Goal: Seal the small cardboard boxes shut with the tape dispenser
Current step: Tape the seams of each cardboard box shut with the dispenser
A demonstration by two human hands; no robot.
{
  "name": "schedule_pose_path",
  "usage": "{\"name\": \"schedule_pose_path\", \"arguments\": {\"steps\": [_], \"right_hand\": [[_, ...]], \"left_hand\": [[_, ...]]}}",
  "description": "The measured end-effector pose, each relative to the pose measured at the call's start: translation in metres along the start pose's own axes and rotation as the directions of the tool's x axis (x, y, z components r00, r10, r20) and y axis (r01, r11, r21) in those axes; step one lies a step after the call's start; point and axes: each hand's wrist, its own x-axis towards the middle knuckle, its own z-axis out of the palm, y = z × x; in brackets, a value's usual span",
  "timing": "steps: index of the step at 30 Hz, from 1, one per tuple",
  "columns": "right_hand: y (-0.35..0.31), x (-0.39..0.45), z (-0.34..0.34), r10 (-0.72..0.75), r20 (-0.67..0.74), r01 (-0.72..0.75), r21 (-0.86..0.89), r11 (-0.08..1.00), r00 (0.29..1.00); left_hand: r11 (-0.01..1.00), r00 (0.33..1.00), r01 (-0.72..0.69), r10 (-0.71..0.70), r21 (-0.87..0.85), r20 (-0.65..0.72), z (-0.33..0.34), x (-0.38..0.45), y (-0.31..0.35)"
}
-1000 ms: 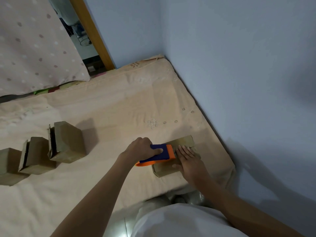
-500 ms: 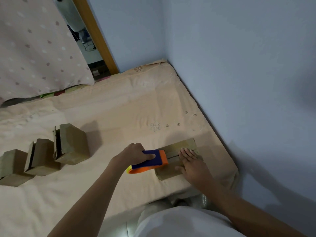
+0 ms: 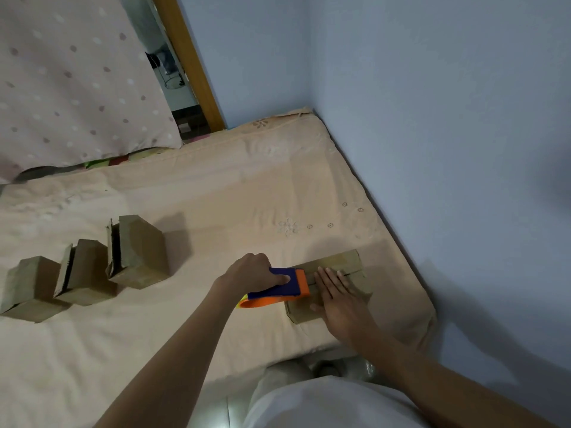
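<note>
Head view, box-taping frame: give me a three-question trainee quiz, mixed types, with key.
1. True or false: the left hand grips the tape dispenser.
2. How many cardboard boxes wait in the row on the bed's left side? A) two B) three C) five
3. Fill in: the right hand lies flat on the ____ being taped.

Key
1. True; its fingers curl round the blue and orange dispenser at the box's left end.
2. B; nearest box, middle box, far-left box.
3. Cardboard box; the fingers are straight, pressing its top by the seam.
</note>
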Motion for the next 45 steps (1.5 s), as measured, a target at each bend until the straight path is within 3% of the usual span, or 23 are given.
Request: {"name": "schedule_pose_path", "arguments": {"steps": [6, 34, 45], "right_hand": [[0.004, -0.002, 0.009, -0.066, -0.028, 0.065, -0.036, 0.997, 0.997], [0.008, 0.003, 0.009, -0.05, 0.027, 0.051, -0.026, 0.998, 0.998], [0.008, 0.003, 0.01, -0.058, 0.026, 0.059, -0.032, 0.998, 0.998]], "left_hand": [[0.999, 1.0, 0.0, 0.001, -0.041, 0.011, 0.003, -0.001, -0.004], [0.982, 0.998, 0.038, -0.026, -0.187, 0.064, 0.005, -0.023, -0.048], [0.99, 0.995, 0.044, -0.032, -0.133, 0.097, 0.007, -0.016, -0.054]]}}
